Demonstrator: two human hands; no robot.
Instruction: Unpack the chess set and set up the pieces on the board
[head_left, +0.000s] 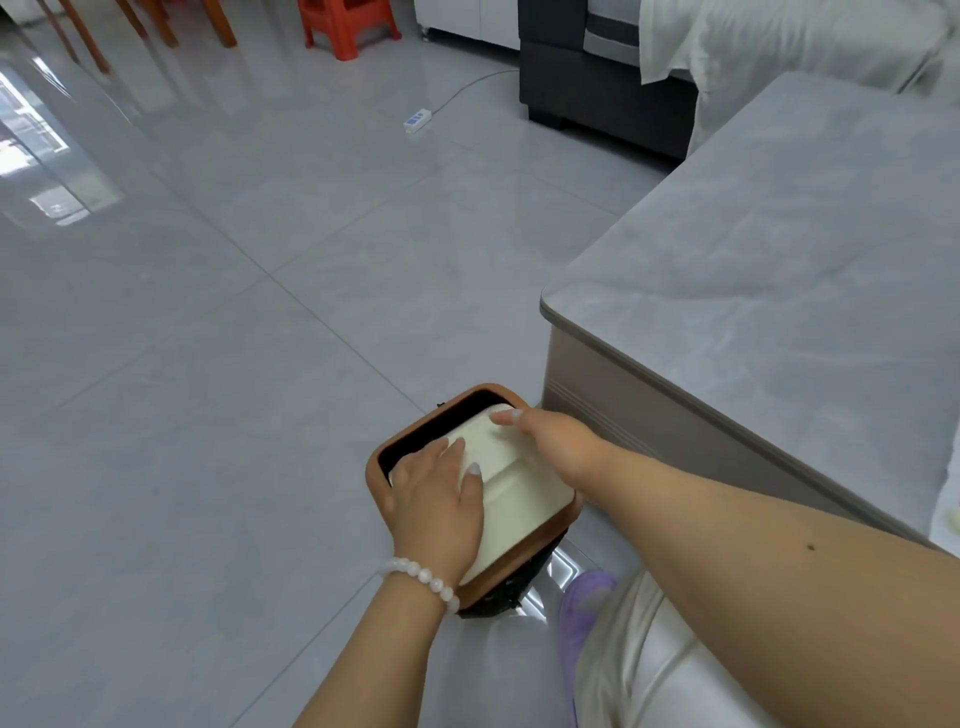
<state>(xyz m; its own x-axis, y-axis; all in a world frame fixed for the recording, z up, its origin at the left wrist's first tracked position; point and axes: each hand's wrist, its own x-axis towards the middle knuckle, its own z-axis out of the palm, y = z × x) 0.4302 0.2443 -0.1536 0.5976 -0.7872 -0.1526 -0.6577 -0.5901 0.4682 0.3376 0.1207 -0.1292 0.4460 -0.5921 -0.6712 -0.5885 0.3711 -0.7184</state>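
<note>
Chess case (511, 486) w/ long axis running away-left, both hands (439, 496) (553, 434) pressing flat, fingers straight.

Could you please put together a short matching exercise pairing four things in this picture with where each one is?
Things:
1. cream tray
2. orange stool
3. power strip
4. bead bracelet

Places:
A. on the floor tiles, at the end of a white cable
B. on the wrist of the left hand
C. on top of the brown-rimmed bin, under both hands
D. far across the room, beside wooden chair legs

Right pairs: 1-C, 2-D, 3-A, 4-B. The right hand touches the tray's far corner.
</note>
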